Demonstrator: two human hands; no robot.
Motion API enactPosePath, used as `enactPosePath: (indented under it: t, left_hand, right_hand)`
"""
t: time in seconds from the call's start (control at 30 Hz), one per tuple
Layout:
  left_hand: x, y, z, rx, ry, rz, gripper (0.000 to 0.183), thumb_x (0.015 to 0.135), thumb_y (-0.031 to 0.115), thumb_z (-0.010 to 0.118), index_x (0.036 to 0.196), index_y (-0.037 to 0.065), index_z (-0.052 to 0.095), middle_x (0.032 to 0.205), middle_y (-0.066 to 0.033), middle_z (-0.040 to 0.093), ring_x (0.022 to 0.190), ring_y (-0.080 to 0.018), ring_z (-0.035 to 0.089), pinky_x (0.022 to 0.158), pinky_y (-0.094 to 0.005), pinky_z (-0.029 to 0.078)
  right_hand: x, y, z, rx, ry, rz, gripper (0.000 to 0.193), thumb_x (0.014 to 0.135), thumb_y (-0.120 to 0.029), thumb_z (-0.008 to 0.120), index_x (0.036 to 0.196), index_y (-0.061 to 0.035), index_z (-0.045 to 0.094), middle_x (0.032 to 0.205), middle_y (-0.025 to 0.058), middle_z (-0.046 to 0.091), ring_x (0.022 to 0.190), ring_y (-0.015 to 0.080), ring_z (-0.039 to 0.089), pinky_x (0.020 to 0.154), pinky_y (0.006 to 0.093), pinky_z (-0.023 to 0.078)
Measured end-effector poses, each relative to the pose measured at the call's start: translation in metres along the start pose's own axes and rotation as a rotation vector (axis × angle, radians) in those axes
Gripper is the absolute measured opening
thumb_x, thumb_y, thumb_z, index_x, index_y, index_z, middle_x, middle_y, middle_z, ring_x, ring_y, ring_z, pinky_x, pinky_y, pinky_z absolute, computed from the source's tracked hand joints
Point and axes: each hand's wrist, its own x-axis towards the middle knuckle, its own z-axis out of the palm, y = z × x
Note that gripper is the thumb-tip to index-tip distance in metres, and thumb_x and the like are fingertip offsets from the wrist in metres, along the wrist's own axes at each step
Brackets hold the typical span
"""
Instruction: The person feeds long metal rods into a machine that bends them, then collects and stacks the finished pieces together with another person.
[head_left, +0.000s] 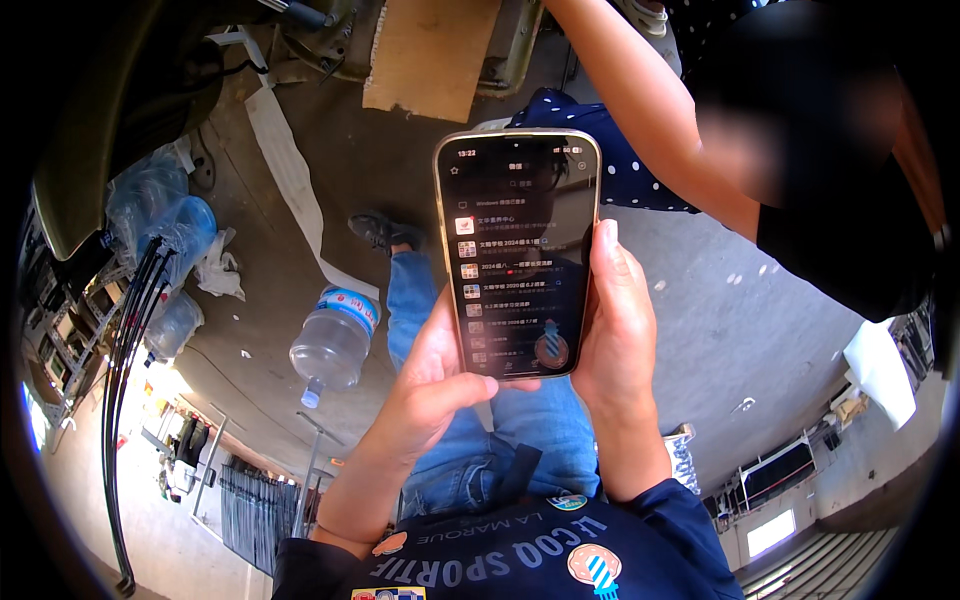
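A smartphone (518, 260) with a lit dark screen and a light metal edge is held upright in front of me. The screen shows a list of rows with small pictures. My left hand (430, 370) grips its lower left side, the thumb lying across the bottom corner. Along the right edge my right hand (618, 310) is closed round the phone, its thumb up against the side. The fingers behind the phone are hidden.
Another person's arm (650, 100) reaches in at upper right, above dotted dark blue cloth (625, 165). A large water bottle (332, 345) lies on the floor at left. Beyond it are a white strip (285, 160), plastic bags (150, 200) and black cables (125, 380). Cardboard (428, 60) lies at the top.
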Motion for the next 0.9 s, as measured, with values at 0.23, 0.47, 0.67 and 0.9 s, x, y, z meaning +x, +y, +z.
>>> enactPosePath:
  t: [0.23, 0.47, 0.67, 0.9]
  left_hand:
    - [-0.0023, 0.0018, 0.0032, -0.004, 0.006, 0.001, 0.082, 0.058, -0.007, 0.041, 0.134, 0.005, 0.014, 0.123, -0.0125, 0.04, 0.107, -0.0231, 0.049, 0.079, -0.0363, 0.05]
    - [0.0, 0.001, 0.0037, 0.021, -0.008, 0.011, 0.075, 0.064, -0.004, 0.045, 0.133, 0.004, 0.016, 0.121, -0.0119, 0.042, 0.104, -0.0214, 0.051, 0.079, -0.0348, 0.049]
    - [-0.0022, -0.0002, 0.0032, 0.019, 0.002, 0.012, 0.073, 0.069, 0.0, 0.05, 0.133, 0.004, 0.016, 0.12, -0.0119, 0.042, 0.104, -0.0211, 0.051, 0.079, -0.0342, 0.048]
    - [-0.0069, 0.0009, 0.0097, 0.006, 0.113, 0.082, 0.069, 0.063, -0.002, 0.054, 0.124, -0.003, 0.023, 0.108, -0.019, 0.05, 0.09, -0.029, 0.059, 0.072, -0.038, 0.052]
  right_hand:
    - [-0.0018, -0.0026, 0.0013, -0.016, -0.01, -0.023, 0.04, 0.093, -0.034, 0.033, 0.104, -0.0006, 0.052, 0.088, 0.0049, 0.058, 0.074, 0.007, 0.053, 0.064, 0.0192, 0.044]
    - [-0.001, -0.0033, 0.0003, -0.023, -0.017, -0.016, 0.04, 0.093, -0.034, 0.032, 0.104, -0.0005, 0.052, 0.087, 0.0051, 0.058, 0.073, 0.007, 0.054, 0.063, 0.0192, 0.044]
    - [-0.0026, -0.0012, 0.0005, -0.009, -0.02, -0.015, 0.04, 0.094, -0.033, 0.032, 0.104, -0.0004, 0.052, 0.088, 0.0052, 0.058, 0.073, 0.0069, 0.054, 0.063, 0.0192, 0.044]
    - [-0.004, -0.0011, 0.005, -0.028, -0.032, -0.03, 0.039, 0.094, -0.032, 0.032, 0.107, -0.0008, 0.052, 0.09, 0.0054, 0.058, 0.075, 0.0073, 0.054, 0.065, 0.0198, 0.045]
